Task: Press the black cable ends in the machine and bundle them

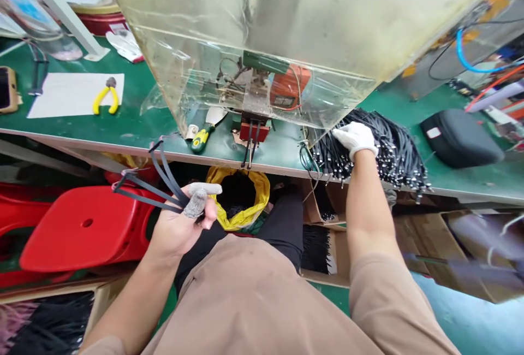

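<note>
My left hand is bare apart from grey finger cots on two fingers, and it holds a few looped black cables with a small pink mark near their bend. My right hand, in a white cloth glove, lies on a large bundle of black cables at the bench edge. The bundle's metal-tipped ends hang over that edge. A clear plastic shield stands over a small bench machine with a red block and an orange box, partly hidden behind the plastic.
A green workbench holds yellow-handled pliers on white paper, a yellow-green screwdriver, a white glove and a black zip case. Below stand a yellow-lined bin, a red chair and cardboard boxes.
</note>
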Motion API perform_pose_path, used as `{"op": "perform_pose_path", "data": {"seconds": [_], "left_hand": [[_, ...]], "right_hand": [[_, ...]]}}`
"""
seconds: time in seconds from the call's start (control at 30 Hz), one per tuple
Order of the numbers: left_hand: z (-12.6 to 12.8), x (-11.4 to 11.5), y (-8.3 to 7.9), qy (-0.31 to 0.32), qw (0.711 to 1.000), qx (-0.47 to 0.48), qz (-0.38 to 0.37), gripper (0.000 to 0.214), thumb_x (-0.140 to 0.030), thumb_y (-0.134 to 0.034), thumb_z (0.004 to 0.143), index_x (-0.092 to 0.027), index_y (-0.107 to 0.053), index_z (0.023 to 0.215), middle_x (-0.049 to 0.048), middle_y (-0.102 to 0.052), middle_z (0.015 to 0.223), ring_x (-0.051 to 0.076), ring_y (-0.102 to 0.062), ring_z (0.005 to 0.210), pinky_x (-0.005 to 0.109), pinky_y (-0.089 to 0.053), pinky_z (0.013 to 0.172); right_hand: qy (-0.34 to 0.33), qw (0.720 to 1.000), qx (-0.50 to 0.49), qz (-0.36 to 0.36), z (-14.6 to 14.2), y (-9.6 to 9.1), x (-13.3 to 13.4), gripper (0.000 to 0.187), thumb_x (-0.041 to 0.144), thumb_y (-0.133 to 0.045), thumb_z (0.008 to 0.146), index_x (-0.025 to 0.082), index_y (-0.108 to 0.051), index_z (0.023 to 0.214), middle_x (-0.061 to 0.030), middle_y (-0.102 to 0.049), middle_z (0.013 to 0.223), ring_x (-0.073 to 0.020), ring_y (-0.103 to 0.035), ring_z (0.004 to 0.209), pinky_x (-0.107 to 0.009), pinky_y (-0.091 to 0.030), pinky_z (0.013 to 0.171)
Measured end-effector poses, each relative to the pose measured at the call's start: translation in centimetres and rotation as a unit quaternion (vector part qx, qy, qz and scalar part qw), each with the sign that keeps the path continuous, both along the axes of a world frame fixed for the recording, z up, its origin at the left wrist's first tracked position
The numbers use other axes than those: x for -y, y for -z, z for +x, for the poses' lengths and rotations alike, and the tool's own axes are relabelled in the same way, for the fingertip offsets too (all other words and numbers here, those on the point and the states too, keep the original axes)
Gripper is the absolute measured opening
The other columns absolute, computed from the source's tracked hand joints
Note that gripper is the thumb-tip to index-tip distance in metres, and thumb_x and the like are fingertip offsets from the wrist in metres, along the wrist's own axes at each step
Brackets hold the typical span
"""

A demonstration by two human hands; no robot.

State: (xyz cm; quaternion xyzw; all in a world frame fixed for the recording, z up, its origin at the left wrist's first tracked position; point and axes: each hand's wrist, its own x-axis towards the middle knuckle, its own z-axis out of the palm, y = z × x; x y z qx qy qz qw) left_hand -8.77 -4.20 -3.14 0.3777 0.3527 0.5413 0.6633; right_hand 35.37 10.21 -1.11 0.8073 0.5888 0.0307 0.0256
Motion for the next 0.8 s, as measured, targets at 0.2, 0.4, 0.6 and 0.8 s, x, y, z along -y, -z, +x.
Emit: {"op": "perform_pose_path", "data": {"seconds": [0.2,0.4,0.6,0.8], "left_hand": [[0.1,-1.5,0.6,-0.021,1.0,-0.018,0.006,0.03,-0.046,-0.082,0.08,-0.02,-0.08,0.094,-0.0012,-0.061,0.053,0.005,-0.046,0.041,0.017,-0.036,0.043],[3.2,-6.9,2.1,-0.051,0.996,-0.062,0.036,0.042,-0.05,-0.085,0.072,-0.015,-0.076,0.094,-0.0003,-0.066,0.065,0.003,-0.038,0.04,0.019,-0.024,0.04],[7.6,-12.8,4.8,-0.032,0.979,-0.199,0.028,0.044,-0.056,-0.078,0.076,-0.014,-0.072,0.087,0.0036,-0.068,0.073,0.011,-0.051,0.059,0.025,-0.042,0.059],[8.7,-10.8,4.6,0.113,0.965,-0.236,0.032,0.051,-0.064,-0.079,0.069,-0.014,-0.069,0.075,0.0018,-0.064,0.068,0.014,-0.053,0.062,0.027,-0.043,0.063]], "right_hand": [[0.049,0.986,-0.053,0.148,0.1,-1.1,0.5,0.031,0.037,-0.053,0.085,0.015,-0.076,0.088,-0.0151,-0.073,0.101,-0.03,-0.064,0.103,-0.036,-0.047,0.089],[0.075,0.772,-0.505,0.378,-0.9,-4.8,1.5,0.017,0.024,-0.061,0.072,0.025,-0.044,0.077,0.006,-0.04,0.063,-0.0114,-0.037,0.054,-0.029,-0.041,0.061],[-0.011,0.673,-0.684,0.28,-2.5,-6.5,4.7,0.02,0.036,-0.069,0.074,0.028,-0.054,0.084,0.0009,-0.044,0.081,-0.0115,-0.025,0.057,-0.03,-0.035,0.058],[-0.03,0.667,-0.69,0.28,-6.9,-6.4,8.9,0.031,0.05,-0.078,0.068,0.03,-0.059,0.084,-0.0007,-0.04,0.083,-0.0131,-0.034,0.06,-0.033,-0.043,0.061]]}}
